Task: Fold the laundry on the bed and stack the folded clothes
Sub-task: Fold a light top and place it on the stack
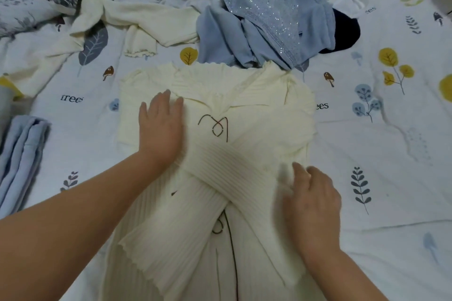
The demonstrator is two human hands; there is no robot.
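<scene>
top (pixel 234 154) before clothes pile (pixel 266 17), on bed (pixel 391 154)

The top (pixel 220 95) was cream ribbed knit, matt, with frilled edges and a thin dark cord lacing (pixel 215 126). The sheet (pixel 367 178) was smooth matt cotton-like cloth, white with printed leaves. The blue garment (pixel 269 7) looked like soft velvety fleece, one panel flecked with glinting sequins. The folded pile (pixel 22 154) was smooth pale-blue cloth. Another cream piece (pixel 137 17) looked finely ribbed and soft.
</scene>
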